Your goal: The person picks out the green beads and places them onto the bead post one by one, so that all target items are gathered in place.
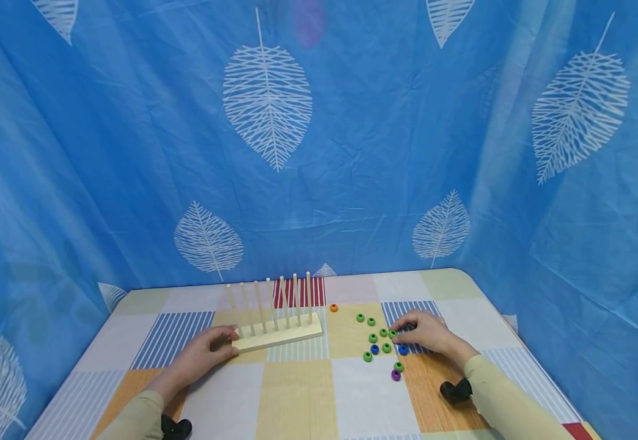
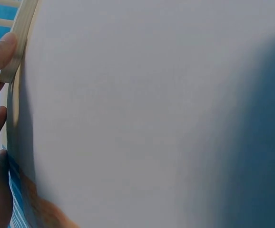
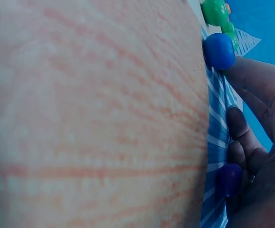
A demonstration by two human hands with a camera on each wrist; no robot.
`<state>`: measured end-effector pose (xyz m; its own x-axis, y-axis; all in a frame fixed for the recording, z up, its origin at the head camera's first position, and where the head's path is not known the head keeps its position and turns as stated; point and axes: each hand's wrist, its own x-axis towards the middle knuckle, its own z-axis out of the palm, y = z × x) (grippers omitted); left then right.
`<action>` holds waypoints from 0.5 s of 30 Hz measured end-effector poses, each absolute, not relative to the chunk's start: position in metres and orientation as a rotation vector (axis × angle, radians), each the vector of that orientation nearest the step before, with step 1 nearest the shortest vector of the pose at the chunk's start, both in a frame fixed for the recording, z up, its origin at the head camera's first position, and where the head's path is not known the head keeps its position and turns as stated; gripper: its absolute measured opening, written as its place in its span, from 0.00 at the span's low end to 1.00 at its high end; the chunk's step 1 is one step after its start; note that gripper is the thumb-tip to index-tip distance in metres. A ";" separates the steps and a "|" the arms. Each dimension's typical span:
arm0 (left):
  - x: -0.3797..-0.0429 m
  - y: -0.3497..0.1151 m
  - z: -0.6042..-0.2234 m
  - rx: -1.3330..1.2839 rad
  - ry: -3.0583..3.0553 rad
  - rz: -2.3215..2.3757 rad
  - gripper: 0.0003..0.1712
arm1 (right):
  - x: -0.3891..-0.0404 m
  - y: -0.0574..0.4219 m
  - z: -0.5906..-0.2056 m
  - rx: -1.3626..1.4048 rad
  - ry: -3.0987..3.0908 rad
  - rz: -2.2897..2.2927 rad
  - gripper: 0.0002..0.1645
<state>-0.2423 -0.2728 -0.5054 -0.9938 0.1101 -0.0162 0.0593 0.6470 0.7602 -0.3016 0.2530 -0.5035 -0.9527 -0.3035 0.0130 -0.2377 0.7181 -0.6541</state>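
Note:
A pale wooden peg rack (image 1: pixel 280 336), a flat base with a row of several upright rods, stands on the cloth left of centre. My left hand (image 1: pixel 203 354) grips its left end, thumb at the front edge and fingers behind; the left wrist view shows the thumb on the base's end (image 2: pixel 14 57). On the right, my right hand (image 1: pixel 426 333) pinches a green bead (image 1: pixel 393 334) between thumb and index fingertips. A blue bead (image 1: pixel 403 349) lies just in front of the thumb. In the right wrist view a dark bluish bead (image 3: pixel 229 180) shows beside the curled fingers.
Several loose green beads (image 1: pixel 373 338) lie left of the right hand, with another blue bead (image 1: pixel 374 349) among them. A purple bead (image 1: pixel 396 375) is nearer the front, and an orange bead (image 1: pixel 333 308) lies close to the rack. Blue curtains (image 1: pixel 352 153) enclose the patchwork-covered table (image 1: pixel 297 397).

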 end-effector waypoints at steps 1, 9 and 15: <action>-0.243 -0.273 -0.505 0.149 2.797 1.286 0.13 | -0.302 0.253 -0.503 -0.453 2.814 -1.062 0.11; -0.244 -0.275 -0.505 0.176 2.815 1.273 0.12 | -0.301 0.258 -0.486 -0.517 2.599 -1.192 0.13; -0.243 -0.276 -0.506 0.215 2.812 1.296 0.11 | -0.303 0.259 -0.462 -0.572 2.580 -1.204 0.15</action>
<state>-0.2433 -0.2763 -0.5059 -0.9897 0.1411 0.0238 0.1097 0.6418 0.7589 -0.3026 0.2592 -0.4624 -0.8952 -0.4431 -0.0483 -0.2476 0.5844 -0.7727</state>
